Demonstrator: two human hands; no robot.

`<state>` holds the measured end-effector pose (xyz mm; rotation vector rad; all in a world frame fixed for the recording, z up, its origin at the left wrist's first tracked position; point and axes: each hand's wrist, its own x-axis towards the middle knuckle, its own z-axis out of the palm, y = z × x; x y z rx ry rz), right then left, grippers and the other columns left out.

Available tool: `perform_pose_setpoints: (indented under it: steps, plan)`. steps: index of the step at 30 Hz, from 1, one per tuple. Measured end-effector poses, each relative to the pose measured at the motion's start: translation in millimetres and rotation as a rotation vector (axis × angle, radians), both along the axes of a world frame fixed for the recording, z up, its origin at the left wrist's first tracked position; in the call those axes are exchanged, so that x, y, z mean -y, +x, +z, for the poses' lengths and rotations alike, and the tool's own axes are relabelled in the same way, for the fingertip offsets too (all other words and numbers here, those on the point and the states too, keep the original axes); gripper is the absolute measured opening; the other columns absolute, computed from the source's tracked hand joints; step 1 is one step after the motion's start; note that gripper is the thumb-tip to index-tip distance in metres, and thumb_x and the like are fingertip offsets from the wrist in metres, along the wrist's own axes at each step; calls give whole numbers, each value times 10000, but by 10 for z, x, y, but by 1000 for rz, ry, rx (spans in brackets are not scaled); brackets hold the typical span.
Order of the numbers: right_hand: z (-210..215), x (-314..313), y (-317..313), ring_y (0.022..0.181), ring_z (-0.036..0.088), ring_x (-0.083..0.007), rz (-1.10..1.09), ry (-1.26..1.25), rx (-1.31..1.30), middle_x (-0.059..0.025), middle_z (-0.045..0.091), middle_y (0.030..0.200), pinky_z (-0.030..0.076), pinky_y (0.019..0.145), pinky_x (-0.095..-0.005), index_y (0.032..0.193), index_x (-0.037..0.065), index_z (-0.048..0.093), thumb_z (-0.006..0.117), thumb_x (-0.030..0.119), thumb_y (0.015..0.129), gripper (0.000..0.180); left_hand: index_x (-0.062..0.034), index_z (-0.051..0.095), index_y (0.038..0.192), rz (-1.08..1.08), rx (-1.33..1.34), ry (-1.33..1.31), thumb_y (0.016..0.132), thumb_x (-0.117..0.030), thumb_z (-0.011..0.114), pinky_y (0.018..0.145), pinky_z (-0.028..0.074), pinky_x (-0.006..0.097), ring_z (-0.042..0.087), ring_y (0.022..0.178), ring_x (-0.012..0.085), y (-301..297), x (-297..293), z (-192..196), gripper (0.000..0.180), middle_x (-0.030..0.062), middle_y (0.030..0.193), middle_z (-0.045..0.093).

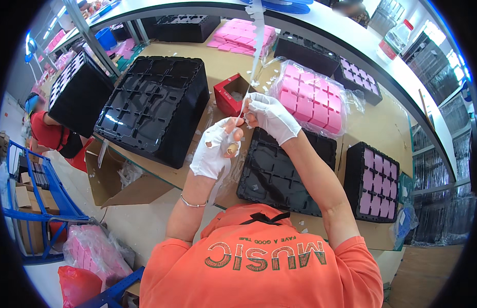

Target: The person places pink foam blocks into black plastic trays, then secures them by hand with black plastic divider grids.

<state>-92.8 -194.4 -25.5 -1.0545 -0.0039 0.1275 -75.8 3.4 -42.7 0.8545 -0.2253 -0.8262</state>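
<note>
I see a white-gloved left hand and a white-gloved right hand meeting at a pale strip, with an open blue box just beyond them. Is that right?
Not quite: the open box is red, not blue, as the head view shows. It is just beyond the white-gloved left hand and right hand, meeting at a pale strip.

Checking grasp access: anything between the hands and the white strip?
Nothing visible. The white strip runs down to the fingertips of the left hand and right hand; the red box sits just beyond, not in between.
</note>
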Motion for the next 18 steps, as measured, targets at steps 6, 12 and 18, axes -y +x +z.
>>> perform_pose_setpoints:
  steps: [6,12,18]
  plan:
    - [-16,103,-23,634,506,-68,8,-115,-23,12,583,779,405,567,-237,893,76,600,598,196,952,134,-34,607,1065,16,-42,33,959,-400,576,577,488,287,555,628,137,13,198,48,383,30,805,601]
    - [62,234,-9,592,509,-90,60,-282,-50,9,545,685,396,531,-238,858,52,594,574,218,964,199,-38,614,935,24,106,76,945,-280,636,526,397,243,511,560,95,157,342,33,243,8,746,593]
    - [85,371,-131,570,483,-87,-39,-512,-211,-1,540,733,361,487,-229,946,18,615,618,225,932,208,-31,614,922,220,205,247,933,-196,648,501,387,232,526,562,97,128,376,27,169,12,702,586]
